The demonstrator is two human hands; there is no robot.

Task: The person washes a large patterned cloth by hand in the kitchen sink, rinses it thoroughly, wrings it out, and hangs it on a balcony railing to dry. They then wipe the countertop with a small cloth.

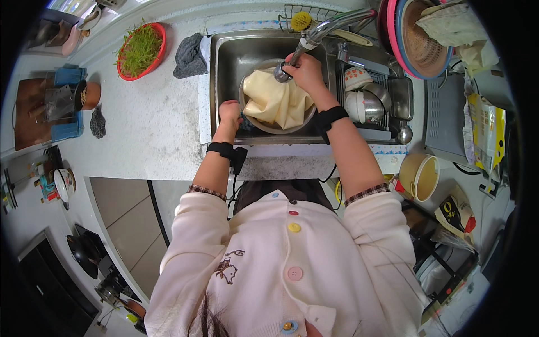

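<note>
A metal basin (313, 113) sits in the stainless steel sink (231, 46), with a folded, pale yellow sheet of cloth or similar material (276, 99) heaped in it. My right hand (304, 71) grips the spray head of the pull-down faucet (283, 72), which hangs over the upper part of the yellow material. At the basin's left rim is my left hand (230, 113), its fingers curled; something dark and patterned shows beside them, and whether they hold it cannot be told. Both wrists wear black straps.
Bowls (356, 105) stand in a dish rack right of the basin. A yellow scrubber (301, 21) rests in a wire basket behind the sink. On the left counter lie a grey cloth (190, 57) and a red basket of green sprouts (141, 52). Colanders (423, 38) are at the upper right.
</note>
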